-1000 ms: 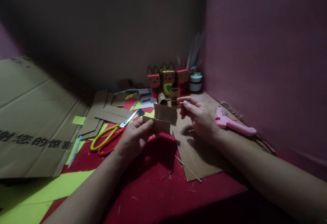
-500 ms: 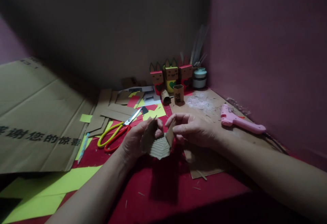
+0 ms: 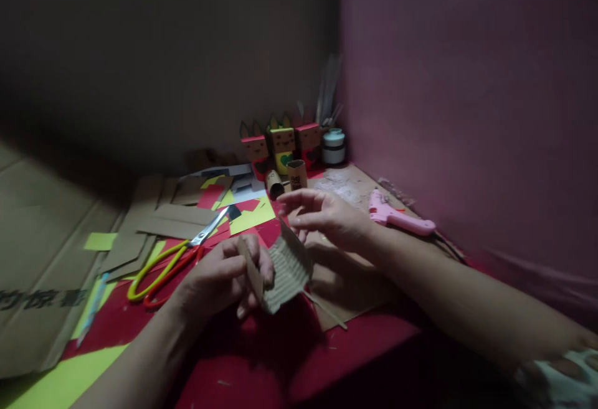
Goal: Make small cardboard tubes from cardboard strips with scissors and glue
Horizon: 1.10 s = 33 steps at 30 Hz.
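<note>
My left hand (image 3: 219, 281) grips a bent strip of corrugated cardboard (image 3: 284, 272), ridged side up, just above the red mat (image 3: 261, 359). My right hand (image 3: 327, 216) hovers over the strip's far end with fingers spread and holds nothing; whether a fingertip touches the strip I cannot tell. Yellow and red handled scissors (image 3: 172, 256) lie left of my left hand. A pink glue gun (image 3: 397, 219) rests to the right of my right hand.
Three small cardboard box figures (image 3: 280, 144) and a white jar (image 3: 333, 146) stand in the back corner, with two small cardboard tubes (image 3: 287, 178) in front. Cardboard sheets (image 3: 42, 272), yellow and red paper scraps (image 3: 247, 216) cover the left. A pink wall (image 3: 467, 116) bounds the right.
My right hand let go of the strip and lifted away toward the back. The left hand kept the strip, which unfolded from a tight bend. The view shifted right.
</note>
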Available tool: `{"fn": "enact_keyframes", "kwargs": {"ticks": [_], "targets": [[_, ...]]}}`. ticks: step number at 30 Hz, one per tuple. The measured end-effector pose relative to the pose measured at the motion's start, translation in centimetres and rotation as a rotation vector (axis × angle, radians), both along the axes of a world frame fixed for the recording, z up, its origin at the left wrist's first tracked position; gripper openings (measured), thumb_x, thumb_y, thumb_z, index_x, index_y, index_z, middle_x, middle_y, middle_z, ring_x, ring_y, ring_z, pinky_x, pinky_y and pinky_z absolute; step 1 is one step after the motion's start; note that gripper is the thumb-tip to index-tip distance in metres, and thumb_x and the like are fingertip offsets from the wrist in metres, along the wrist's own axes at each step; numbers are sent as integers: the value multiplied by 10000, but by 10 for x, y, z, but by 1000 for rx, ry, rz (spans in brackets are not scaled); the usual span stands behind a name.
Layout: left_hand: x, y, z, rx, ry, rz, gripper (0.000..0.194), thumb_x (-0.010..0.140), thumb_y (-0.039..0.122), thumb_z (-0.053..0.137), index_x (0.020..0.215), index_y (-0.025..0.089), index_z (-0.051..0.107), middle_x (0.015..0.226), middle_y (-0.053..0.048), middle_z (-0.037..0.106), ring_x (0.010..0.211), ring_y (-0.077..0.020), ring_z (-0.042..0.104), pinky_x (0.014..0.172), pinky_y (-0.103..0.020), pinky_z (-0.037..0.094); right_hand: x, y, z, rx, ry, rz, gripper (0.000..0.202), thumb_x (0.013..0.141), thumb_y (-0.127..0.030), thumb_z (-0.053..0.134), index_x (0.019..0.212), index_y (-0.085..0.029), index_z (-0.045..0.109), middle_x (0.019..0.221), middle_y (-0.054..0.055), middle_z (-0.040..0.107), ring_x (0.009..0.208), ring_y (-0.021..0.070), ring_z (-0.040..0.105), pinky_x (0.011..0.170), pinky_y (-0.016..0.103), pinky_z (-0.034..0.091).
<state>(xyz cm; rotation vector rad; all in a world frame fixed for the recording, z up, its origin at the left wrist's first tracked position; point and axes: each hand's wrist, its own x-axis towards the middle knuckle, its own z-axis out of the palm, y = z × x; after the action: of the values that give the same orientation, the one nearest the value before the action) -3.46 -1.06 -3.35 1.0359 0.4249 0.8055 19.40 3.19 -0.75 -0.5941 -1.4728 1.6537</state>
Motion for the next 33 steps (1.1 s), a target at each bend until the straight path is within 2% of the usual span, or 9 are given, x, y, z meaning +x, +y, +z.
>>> {"fn": "enact_keyframes", "kwargs": {"ticks": [3, 6, 9, 12, 15, 19, 25, 29, 33], "targets": [[3, 2, 2, 63, 94, 112, 149, 774, 301, 736, 811, 158, 716, 732, -91, 747, 559, -181, 681, 443, -215, 517, 40, 0, 15, 363, -320, -407, 364, 744, -169, 599, 1107, -172, 633, 1027, 82, 654, 849, 177, 610, 740, 329, 518], [13, -1, 7, 51, 186, 209, 246, 750, 330, 759, 873, 118, 746, 754, -127, 757, 642, -194, 699, 549, -238, 549, 91, -9, 10, 650, -910, -779, 416, 757, -139, 496, 1148, -145, 639, 1103, 138, 647, 1001, 269, 590, 828, 406, 487], [25, -7, 11, -6, 219, 273, 269, 751, 310, 757, 927, 107, 742, 838, -160, 763, 726, -224, 714, 597, -267, 559, 125, -15, -12, 725, -1410, -748, 478, 775, -183, 498, 1231, -79, 594, 1133, 204, 637, 1061, 345, 560, 856, 458, 453], [32, -9, 10, -48, 190, 337, 261, 761, 279, 745, 958, 109, 720, 881, -157, 756, 696, -215, 708, 558, -270, 556, 135, -15, -33, 673, -1569, -690, 584, 787, -191, 479, 1359, -74, 487, 1157, 208, 634, 986, 333, 582, 779, 424, 455], [34, -9, 7, -66, 177, 359, 251, 800, 264, 702, 986, 96, 689, 848, -143, 741, 607, -180, 683, 455, -230, 520, 133, -10, -45, 721, -1536, -715, 633, 769, -207, 499, 1391, -103, 445, 1164, 191, 634, 970, 322, 575, 756, 406, 444], [33, -6, 4, -55, 146, 370, 222, 823, 266, 673, 967, 98, 662, 779, -105, 713, 530, -158, 660, 370, -200, 483, 136, -5, -50, 793, -1491, -762, 478, 777, -233, 490, 1227, -92, 562, 1011, 174, 650, 878, 302, 581, 749, 398, 442], [37, -4, -1, -47, 112, 453, 204, 832, 271, 653, 940, 98, 645, 731, -101, 719, 485, -151, 654, 387, -207, 488, 136, -22, -35, 841, -1107, -1065, 228, 823, -340, 510, 921, -180, 641, 797, 108, 620, 733, 267, 584, 665, 392, 450], [40, -7, 1, -26, 108, 466, 225, 877, 298, 602, 965, 93, 632, 639, -117, 721, 401, -139, 617, 416, -217, 479, 109, -45, -6, 478, -672, -793, 320, 816, -353, 585, 1094, -212, 656, 868, 106, 674, 628, 232, 590, 484, 344, 449], [42, -11, 6, 4, 114, 516, 231, 891, 263, 589, 1043, 96, 635, 702, -104, 734, 430, -133, 627, 442, -229, 496, 63, -60, 24, 571, -546, -480, 510, 878, -375, 550, 1381, -291, 526, 963, 102, 685, 739, 258, 635, 573, 372, 523]]}}
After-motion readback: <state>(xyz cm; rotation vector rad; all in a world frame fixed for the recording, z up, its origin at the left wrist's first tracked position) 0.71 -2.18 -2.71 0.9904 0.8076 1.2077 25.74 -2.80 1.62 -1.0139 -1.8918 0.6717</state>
